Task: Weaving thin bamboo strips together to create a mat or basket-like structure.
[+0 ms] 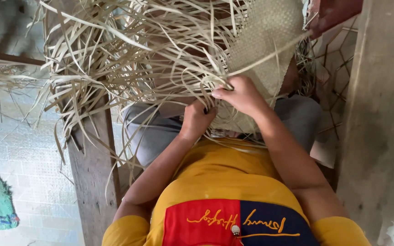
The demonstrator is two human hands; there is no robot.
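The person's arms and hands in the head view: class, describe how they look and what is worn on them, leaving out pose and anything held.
Both arms are bare from the upper arm down. The left hand and right hand wear no gloves, and no rings or watch can be made out. Short yellow sleeves of a T-shirt cover the shoulders; the shirt's chest has a red and navy panel with yellow stitched lettering.

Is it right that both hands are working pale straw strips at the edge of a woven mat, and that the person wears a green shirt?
Not quite: the head view shows the shirt is yellow. The left hand and right hand do work pale straw strips at the woven mat.
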